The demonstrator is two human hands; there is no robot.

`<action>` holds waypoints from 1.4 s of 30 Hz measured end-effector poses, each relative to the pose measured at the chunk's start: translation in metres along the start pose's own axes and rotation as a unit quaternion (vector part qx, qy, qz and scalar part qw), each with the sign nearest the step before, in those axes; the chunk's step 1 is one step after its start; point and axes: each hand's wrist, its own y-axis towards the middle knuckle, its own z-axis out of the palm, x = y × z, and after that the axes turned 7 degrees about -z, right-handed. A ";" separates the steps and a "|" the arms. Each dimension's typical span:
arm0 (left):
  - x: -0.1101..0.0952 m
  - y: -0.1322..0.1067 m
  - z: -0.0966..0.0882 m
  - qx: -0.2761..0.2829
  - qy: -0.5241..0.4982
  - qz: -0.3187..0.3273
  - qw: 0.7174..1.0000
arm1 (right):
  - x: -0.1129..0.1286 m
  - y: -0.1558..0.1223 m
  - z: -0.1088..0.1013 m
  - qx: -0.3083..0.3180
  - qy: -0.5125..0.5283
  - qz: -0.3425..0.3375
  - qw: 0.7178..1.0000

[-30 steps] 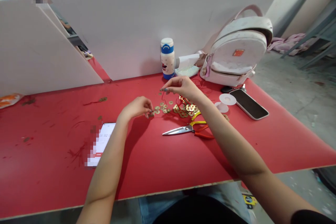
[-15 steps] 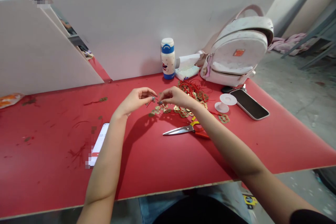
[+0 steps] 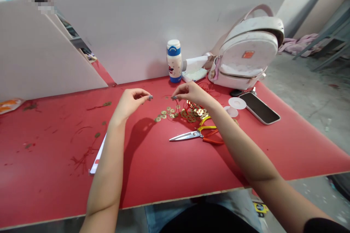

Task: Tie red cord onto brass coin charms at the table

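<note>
My left hand [image 3: 129, 103] is raised over the red table, thumb and fingertips pinched together; whatever is between them is too small to make out. Across a gap, my right hand [image 3: 191, 95] pinches a thin red cord [image 3: 177, 106] that hangs from its fingertips. Below the hands lie loose brass coins [image 3: 164, 113] with round outlines. A pile of coins tied with red cord [image 3: 193, 114] lies under my right wrist. Scissors [image 3: 188, 135] with yellow and red handles rest in front of the pile, blades pointing left, partly beneath my right forearm.
A white and blue bottle [image 3: 174, 62], a tissue pack [image 3: 194, 74] and a pale backpack [image 3: 247, 54] stand along the white partition. To the right are a white spool [image 3: 237, 103] and a dark-screened phone [image 3: 261, 108]. Another phone [image 3: 96, 164] lies partly under my left forearm, near red thread scraps [image 3: 83, 158].
My hands have moved apart: the left went left, the right a little right and up. The red cord now hangs from my right fingertips only.
</note>
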 end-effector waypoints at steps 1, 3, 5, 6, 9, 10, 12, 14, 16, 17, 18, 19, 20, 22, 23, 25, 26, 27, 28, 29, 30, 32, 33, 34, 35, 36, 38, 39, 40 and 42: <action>0.000 0.000 0.001 -0.012 -0.013 0.007 1.000 | 0.001 0.000 0.001 0.005 0.002 0.001 1.000; 0.000 0.001 0.004 -0.017 -0.044 0.021 0.999 | 0.001 0.000 0.004 0.015 0.003 0.000 1.000; 0.000 0.001 0.007 0.003 -0.067 0.028 0.997 | 0.002 0.000 0.006 0.017 0.005 -0.004 1.000; -0.001 0.001 0.009 0.026 -0.069 0.026 0.997 | 0.003 0.000 0.007 0.014 0.008 -0.008 1.000; -0.003 0.000 0.018 0.130 -0.054 0.008 0.990 | 0.005 0.001 0.009 -0.003 0.022 -0.017 1.000; -0.004 0.000 0.022 0.155 -0.055 0.003 0.986 | 0.005 0.001 0.010 -0.009 0.025 -0.021 0.999; -0.006 -0.001 0.033 0.168 -0.080 0.002 0.982 | 0.007 0.001 0.011 -0.021 0.035 -0.027 0.999; -0.009 -0.002 0.045 0.165 -0.121 0.023 0.979 | 0.011 0.001 0.011 -0.034 0.052 -0.035 0.997; -0.014 -0.005 0.054 0.183 -0.170 0.047 0.967 | 0.015 0.001 0.011 -0.062 0.067 -0.053 0.994; -0.016 -0.007 0.057 0.196 -0.184 0.051 0.962 | 0.018 0.000 0.010 -0.084 0.072 -0.066 0.992; -0.017 -0.008 0.059 0.206 -0.196 0.048 0.957 | 0.021 0.000 0.009 -0.111 0.074 -0.080 0.988; -0.018 -0.008 0.061 0.215 -0.204 0.041 0.954 | 0.024 -0.001 0.006 -0.141 0.073 -0.094 0.983; -0.017 -0.008 0.061 0.220 -0.209 0.033 0.952 | 0.027 -0.001 0.003 -0.172 0.069 -0.107 0.977; -0.014 -0.006 0.061 0.219 -0.212 0.017 0.952 | 0.029 -0.003 -0.006 -0.228 0.052 -0.127 0.964; -0.011 -0.004 0.060 0.218 -0.210 0.012 0.953 | 0.029 -0.004 -0.012 -0.249 0.038 -0.135 0.958; -0.004 0.001 0.059 0.222 -0.197 0.006 0.955 | 0.027 -0.006 -0.025 -0.272 0.007 -0.141 0.952; 0.000 0.003 0.058 0.231 -0.186 0.003 0.955 | 0.025 -0.007 -0.032 -0.274 -0.008 -0.140 0.951; 0.004 0.005 0.058 0.243 -0.173 -0.001 0.955 | 0.023 -0.008 -0.039 -0.273 -0.019 -0.139 0.952; 0.007 0.006 0.057 0.257 -0.157 -0.004 0.954 | 0.021 -0.009 -0.045 -0.274 -0.026 -0.142 0.951; 0.010 0.007 0.057 0.272 -0.140 -0.008 0.952 | 0.020 -0.011 -0.051 -0.279 -0.028 -0.147 0.949; 0.013 0.008 0.056 0.287 -0.124 -0.011 0.950 | 0.018 -0.012 -0.056 -0.289 -0.024 -0.156 0.944; 0.017 0.009 0.056 0.325 -0.095 -0.012 0.941 | 0.018 -0.014 -0.063 -0.320 -0.008 -0.173 0.931; 0.018 0.009 0.055 0.353 -0.083 -0.010 0.932 | 0.019 -0.015 -0.065 -0.332 -0.002 -0.175 0.927; 0.018 0.009 0.055 0.387 -0.074 -0.006 0.919 | 0.021 -0.016 -0.066 -0.339 0.000 -0.170 0.925; 0.017 0.009 0.054 0.419 -0.066 -0.001 0.906 | 0.024 -0.016 -0.065 -0.336 -0.001 -0.159 0.928; 0.015 0.008 0.054 0.443 -0.058 0.008 0.895 | 0.027 -0.017 -0.063 -0.324 -0.004 -0.144 0.935; 0.008 0.005 0.054 0.443 -0.044 0.033 0.895 | 0.033 -0.017 -0.055 -0.274 -0.007 -0.109 0.955; 0.003 0.003 0.054 0.416 -0.042 0.046 0.907 | 0.036 -0.017 -0.050 -0.240 -0.004 -0.094 0.966; -0.002 0.000 0.055 0.379 -0.049 0.055 0.923 | 0.039 -0.016 -0.043 -0.202 0.003 -0.081 0.976; -0.013 -0.005 0.057 0.310 -0.105 0.066 0.943 | 0.042 -0.014 -0.030 -0.124 0.023 -0.059 0.990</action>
